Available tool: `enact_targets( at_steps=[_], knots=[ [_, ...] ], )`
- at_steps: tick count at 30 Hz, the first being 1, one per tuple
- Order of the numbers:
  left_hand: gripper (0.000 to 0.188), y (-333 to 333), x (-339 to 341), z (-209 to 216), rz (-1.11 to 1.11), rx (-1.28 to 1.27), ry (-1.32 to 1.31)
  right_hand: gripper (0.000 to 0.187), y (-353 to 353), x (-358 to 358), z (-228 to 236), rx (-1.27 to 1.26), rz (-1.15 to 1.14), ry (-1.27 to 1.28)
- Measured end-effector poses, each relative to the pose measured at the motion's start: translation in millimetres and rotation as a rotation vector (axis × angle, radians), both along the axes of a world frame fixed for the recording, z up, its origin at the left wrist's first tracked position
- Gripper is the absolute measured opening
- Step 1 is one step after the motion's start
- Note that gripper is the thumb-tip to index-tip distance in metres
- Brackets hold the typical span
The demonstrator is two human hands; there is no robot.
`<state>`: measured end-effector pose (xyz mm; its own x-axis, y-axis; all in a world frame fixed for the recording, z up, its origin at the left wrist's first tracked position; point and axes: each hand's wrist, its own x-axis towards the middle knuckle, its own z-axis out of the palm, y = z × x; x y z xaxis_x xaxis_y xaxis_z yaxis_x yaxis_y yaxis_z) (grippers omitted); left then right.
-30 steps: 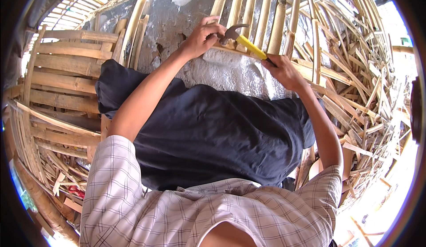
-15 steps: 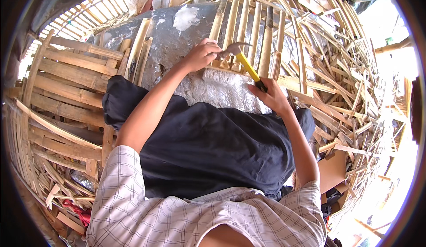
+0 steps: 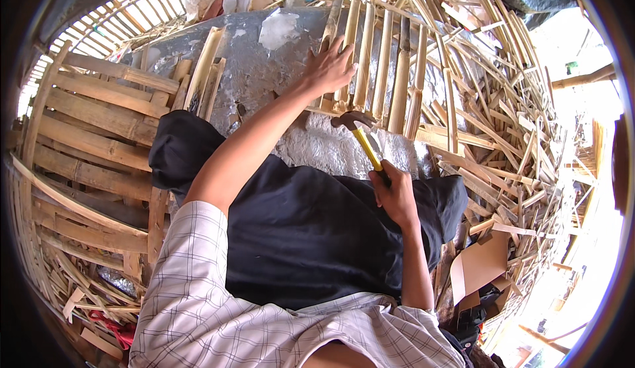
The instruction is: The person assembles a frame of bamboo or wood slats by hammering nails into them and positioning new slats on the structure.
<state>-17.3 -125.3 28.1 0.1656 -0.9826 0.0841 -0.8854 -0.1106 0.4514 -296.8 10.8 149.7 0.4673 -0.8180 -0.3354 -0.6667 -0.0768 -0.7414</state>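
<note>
My right hand point(image 3: 395, 194) is wrapped round the dark grip of a claw hammer point(image 3: 366, 144) with a yellow handle. The hammer's head is just below the near ends of a row of bamboo slats point(image 3: 381, 63), over a rough silvery-grey surface. Farther up, my left hand point(image 3: 329, 69) reaches over the leftmost slats with its fingers spread, and nothing shows in its grip. Whether its fingertips press on the slats is unclear. A thin bamboo crosspiece point(image 3: 323, 110) runs along the slats' near ends.
A finished-looking bamboo slat panel point(image 3: 99, 126) stands at the left. Heaped loose bamboo strips point(image 3: 509, 116) fill the right side. Black cloth point(image 3: 311, 229) covers my lap. A cardboard piece point(image 3: 479, 265) lies at the lower right, and bamboo railing point(image 3: 135, 14) runs along the back left.
My left hand has moved from the crosspiece up and right onto the slats, its fingers opening out. My right hand has drawn the hammer down toward me.
</note>
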Motion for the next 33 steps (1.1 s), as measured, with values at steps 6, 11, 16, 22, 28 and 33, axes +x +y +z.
enact_targets(
  at_steps=[6, 11, 16, 22, 28, 33],
  knots=[
    [0.064, 6, -15, 5, -0.044, 0.263, 0.156, 0.018, -36, 11, 18, -0.445, 0.202, 0.143],
    [0.073, -9, -4, -41, -0.166, 0.199, -0.304, 0.019, -66, 31, 52, -0.464, 0.365, 0.427],
    [0.07, -4, -8, -59, -0.08, 0.021, -0.213, 0.018, -78, 39, 77, -0.524, 0.423, 0.34],
    [0.063, -12, -3, -69, -0.217, -0.011, -0.658, 0.019, -85, 36, 66, -0.54, 0.515, 0.369],
    [0.057, -13, 14, -83, -0.276, -0.027, -0.441, 0.02, -83, 54, 86, -0.466, 0.482, 0.307],
    [0.051, -9, -1, -36, -0.399, 0.113, -0.635, 0.018, -88, 36, 65, -0.542, 0.578, 0.408]
  ],
)
